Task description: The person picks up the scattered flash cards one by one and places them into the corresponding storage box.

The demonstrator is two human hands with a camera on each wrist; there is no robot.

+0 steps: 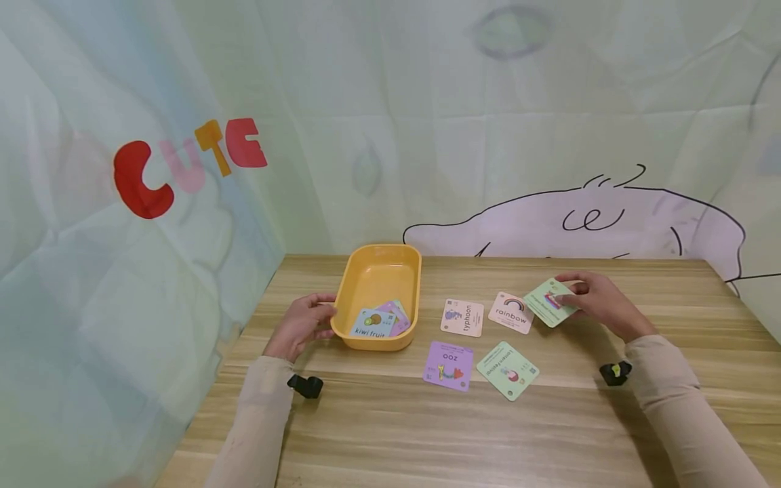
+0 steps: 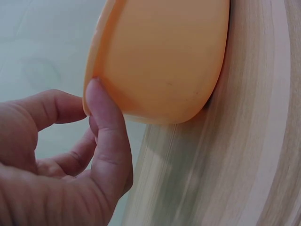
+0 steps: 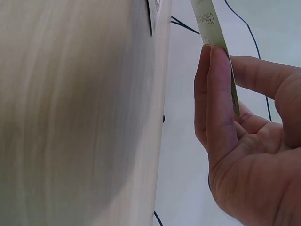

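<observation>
My left hand (image 1: pixel 300 324) pinches the left rim of a yellow plastic tray (image 1: pixel 417 291); in the left wrist view its thumb and a finger (image 2: pixel 109 127) meet at that rim. Inside the tray lie a blue kiwi fruit card (image 1: pixel 373 324) and purple cards (image 1: pixel 399 316), partly covered. Over on the right, my right hand (image 1: pixel 601 301) holds a green card (image 1: pixel 545 305) between thumb and fingers. This card shows raised off the table in the right wrist view, standing edge-on between the fingers (image 3: pixel 220 99). It overlaps the corner of a pink rainbow card (image 1: pixel 511 316) in the head view.
On the wooden table (image 1: pixel 378 420) between the hands lie a pink typhoon card (image 1: pixel 462 318), a purple zoo card (image 1: pixel 448 366) and a green Lantern Festival card (image 1: pixel 508 371). Behind the table hangs a printed cloth (image 1: pixel 342 135). A black wrist camera (image 1: pixel 615 373) sits at the right sleeve.
</observation>
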